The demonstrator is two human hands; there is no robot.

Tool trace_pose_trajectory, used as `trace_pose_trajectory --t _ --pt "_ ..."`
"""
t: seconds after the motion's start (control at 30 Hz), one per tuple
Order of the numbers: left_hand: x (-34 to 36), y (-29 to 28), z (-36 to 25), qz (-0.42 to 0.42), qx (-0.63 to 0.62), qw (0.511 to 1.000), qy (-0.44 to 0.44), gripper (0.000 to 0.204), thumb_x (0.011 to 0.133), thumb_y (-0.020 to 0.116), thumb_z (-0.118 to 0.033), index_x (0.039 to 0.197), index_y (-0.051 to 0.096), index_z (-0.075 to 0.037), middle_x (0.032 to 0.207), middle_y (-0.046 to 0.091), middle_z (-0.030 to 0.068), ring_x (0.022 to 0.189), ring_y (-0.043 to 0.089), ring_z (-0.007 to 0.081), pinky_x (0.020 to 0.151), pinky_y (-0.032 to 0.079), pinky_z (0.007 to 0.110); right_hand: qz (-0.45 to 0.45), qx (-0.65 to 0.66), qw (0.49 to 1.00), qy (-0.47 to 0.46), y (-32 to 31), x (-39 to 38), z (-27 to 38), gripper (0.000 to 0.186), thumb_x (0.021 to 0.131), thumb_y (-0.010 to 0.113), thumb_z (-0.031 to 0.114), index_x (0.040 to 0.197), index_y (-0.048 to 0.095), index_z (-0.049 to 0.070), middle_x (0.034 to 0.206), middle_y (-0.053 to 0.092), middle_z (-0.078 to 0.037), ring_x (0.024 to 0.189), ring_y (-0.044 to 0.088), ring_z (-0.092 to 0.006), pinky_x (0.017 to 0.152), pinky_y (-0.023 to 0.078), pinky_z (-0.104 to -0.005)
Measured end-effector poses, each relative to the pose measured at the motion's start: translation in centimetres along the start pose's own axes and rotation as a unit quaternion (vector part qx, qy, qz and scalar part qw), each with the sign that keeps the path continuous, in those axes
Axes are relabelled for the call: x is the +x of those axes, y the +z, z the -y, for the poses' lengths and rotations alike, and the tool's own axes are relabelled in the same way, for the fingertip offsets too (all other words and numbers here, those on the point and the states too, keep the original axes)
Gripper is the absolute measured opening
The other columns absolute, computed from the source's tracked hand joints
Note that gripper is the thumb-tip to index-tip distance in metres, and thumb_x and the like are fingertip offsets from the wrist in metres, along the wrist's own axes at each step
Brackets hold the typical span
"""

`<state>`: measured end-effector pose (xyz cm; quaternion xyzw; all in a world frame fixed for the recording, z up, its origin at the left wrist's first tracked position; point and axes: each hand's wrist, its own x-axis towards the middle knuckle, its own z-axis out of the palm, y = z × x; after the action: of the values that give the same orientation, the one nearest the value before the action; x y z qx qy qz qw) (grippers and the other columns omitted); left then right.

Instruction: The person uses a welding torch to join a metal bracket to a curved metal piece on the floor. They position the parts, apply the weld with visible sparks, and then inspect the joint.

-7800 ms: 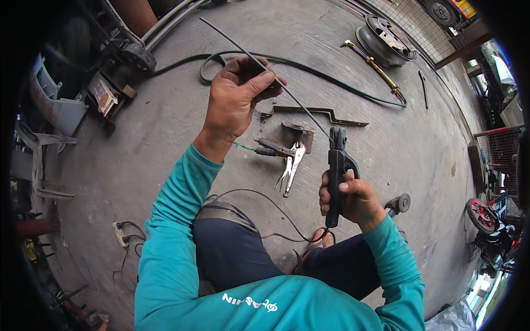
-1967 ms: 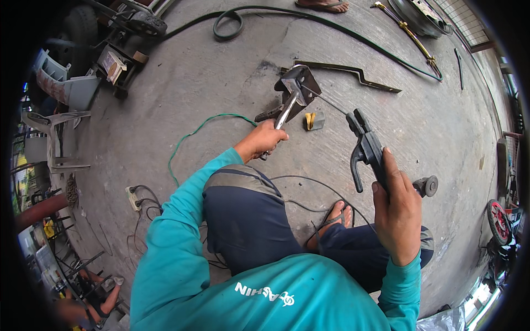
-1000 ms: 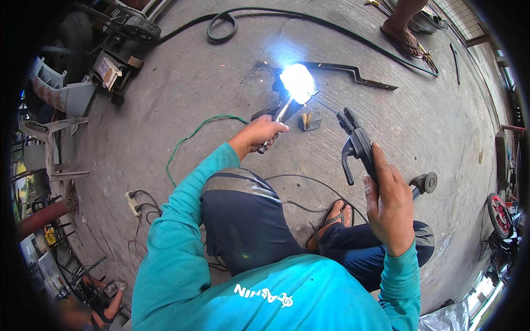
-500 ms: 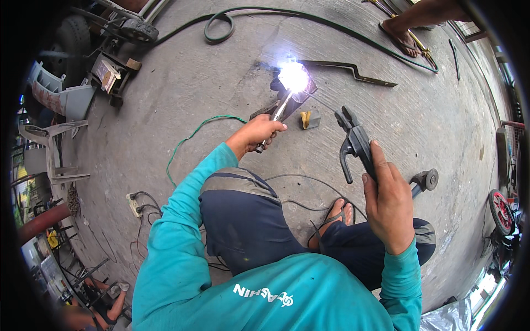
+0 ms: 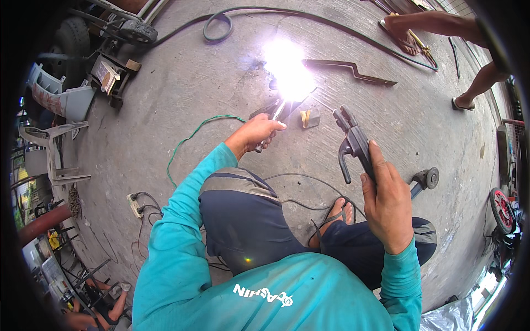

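Note:
My right hand (image 5: 389,204) is closed around a black electrode holder (image 5: 358,142). A thin welding rod (image 5: 323,103) runs from its jaws toward a blinding white-violet arc (image 5: 290,74). My left hand (image 5: 255,135) grips a shiny metal bar-like tool (image 5: 279,110), whose far end is lost in the glare. The workpiece under the arc is mostly hidden by the light. From the glare's right side a bent flat metal bar (image 5: 353,69) extends along the concrete floor. Just right of my left hand sits a small grey-and-yellow block (image 5: 310,118).
An angle grinder (image 5: 425,181) lies by my right knee. Green wire (image 5: 193,132) and a black hose (image 5: 309,12) cross the floor. A power strip (image 5: 134,205) and a plastic chair (image 5: 52,151) are at left. Another person's legs (image 5: 480,83) stand at upper right.
The arc's glare has grown much larger and brighter, covering more of the workpiece. A second leg of the other person has come into view at right. My hands stay nearly still.

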<state>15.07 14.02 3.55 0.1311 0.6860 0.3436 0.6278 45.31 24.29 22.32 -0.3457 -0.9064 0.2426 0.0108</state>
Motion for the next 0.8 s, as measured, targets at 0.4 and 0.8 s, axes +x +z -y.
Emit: trace_pose_trajectory --t 0.4,0.8 --pt "0.4 -0.2 0.6 0.012 -0.02 0.999 0.022 0.024 0.096 0.072 -0.025 0.093 0.056 -0.006 0.071 0.052 -0.0001 0.053 0.05 0.0108 0.045 0.039 0.031 0.001 0.008 1.0 -0.006 0.1 0.0 -0.1 0.063 0.097 0.065 0.003 0.158 0.047 0.005 0.103 0.066 -0.023 0.087 0.067 -0.0392 0.08 0.054 -0.0443" --pt "1.1 -0.2 1.2 0.005 -0.011 1.0 0.017 0.024 0.097 0.071 -0.025 0.093 0.056 -0.007 0.07 0.052 -0.0009 0.053 0.05 0.01 0.044 0.039 0.03 -0.001 -0.001 1.0 -0.009 0.2 -0.1 0.2 0.065 0.096 0.066 0.002 0.158 0.047 0.006 0.103 0.066 -0.023 0.087 0.067 -0.0401 0.079 0.053 -0.0459"
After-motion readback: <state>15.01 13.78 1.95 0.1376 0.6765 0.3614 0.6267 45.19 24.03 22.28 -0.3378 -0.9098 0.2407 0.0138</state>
